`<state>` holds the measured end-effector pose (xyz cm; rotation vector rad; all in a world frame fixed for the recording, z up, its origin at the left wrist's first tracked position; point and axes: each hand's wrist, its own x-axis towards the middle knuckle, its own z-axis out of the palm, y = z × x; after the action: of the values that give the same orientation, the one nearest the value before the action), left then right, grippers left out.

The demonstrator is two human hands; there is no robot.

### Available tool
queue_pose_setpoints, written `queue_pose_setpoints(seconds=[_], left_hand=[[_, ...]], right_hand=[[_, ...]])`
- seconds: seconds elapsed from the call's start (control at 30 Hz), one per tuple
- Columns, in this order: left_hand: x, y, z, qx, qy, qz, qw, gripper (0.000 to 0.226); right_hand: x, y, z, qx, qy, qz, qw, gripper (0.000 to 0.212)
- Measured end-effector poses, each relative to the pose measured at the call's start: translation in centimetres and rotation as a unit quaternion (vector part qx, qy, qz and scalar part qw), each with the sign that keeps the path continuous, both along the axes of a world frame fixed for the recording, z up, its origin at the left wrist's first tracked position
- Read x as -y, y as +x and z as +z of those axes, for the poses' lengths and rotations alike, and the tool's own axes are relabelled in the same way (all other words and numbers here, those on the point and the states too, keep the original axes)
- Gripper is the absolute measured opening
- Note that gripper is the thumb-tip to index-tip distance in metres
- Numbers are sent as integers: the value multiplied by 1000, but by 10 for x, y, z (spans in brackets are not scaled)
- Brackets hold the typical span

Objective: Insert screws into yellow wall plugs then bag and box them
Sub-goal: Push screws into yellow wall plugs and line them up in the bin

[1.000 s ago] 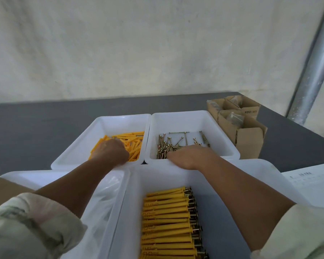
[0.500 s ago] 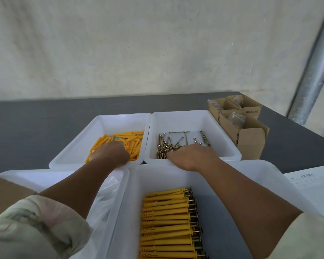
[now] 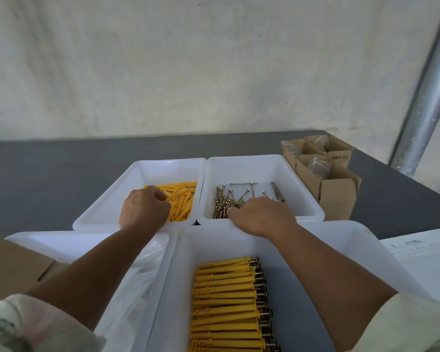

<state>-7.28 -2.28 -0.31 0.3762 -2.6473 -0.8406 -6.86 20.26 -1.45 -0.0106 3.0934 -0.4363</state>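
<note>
i see the left hand (image 3: 144, 209) down in the far-left white plastic tray (image 3: 137, 171), its fingers curled into the loose pile of yellow plastic wall plugs (image 3: 182, 199) heaped against that tray's right wall. whether it has a plug pinched i cannot tell, because the back of the hand covers the fingertips. the right hand (image 3: 262, 215) is in the neighbouring white plastic tray (image 3: 264, 161), knuckles up, fingers bent down onto the scatter of brass-coloured metal screws (image 3: 226, 203) along the tray's near-left side. whether that hand grips anything is hidden from me too.

the two small trays sit side by side, touching, near the middle of the dark grey worktop (image 3: 48, 168). just in front of them, at the near edge, a larger white plastic bin (image 3: 214, 240) holds a neat stack of yellow plugs with screws already pushed in (image 3: 226, 301), screw heads all to the right. to its left, another white bin (image 3: 36, 240) holds crumpled clear plastic bags (image 3: 142, 275).

towards the far-right corner of the worktop stand small open brown cardboard boxes (image 3: 335, 189) with clear bags inside. a printed white paper sheet (image 3: 422, 255) lies at the right edge, and a brown cardboard flap (image 3: 10, 262) shows at the near-left edge.
</note>
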Motion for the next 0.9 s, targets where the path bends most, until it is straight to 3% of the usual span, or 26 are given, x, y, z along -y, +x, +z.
queue_pose_setpoints(seconds=[0.23,0.37,0.53,0.67,0.77,0.9], left_hand=[[-13,21,12,-72,141,-10,987,12],[-31,41,21,-70,226,-53,970,11],[-50,61,28,9,457,-116,882,3],[-55,70,21,55,570,-151,806,4],[-53,72,17,65,595,-168,783,10],[-50,76,18,63,591,-188,782,5]], right_hand=[[-3,1,1,-35,-53,6,998,35],[-7,3,4,-58,-94,7,994,26],[-10,4,4,-78,-120,12,990,23],[-13,5,2,-91,-143,24,985,21],[-14,6,3,-92,-146,30,985,21],[-17,9,6,-88,-168,39,981,19]])
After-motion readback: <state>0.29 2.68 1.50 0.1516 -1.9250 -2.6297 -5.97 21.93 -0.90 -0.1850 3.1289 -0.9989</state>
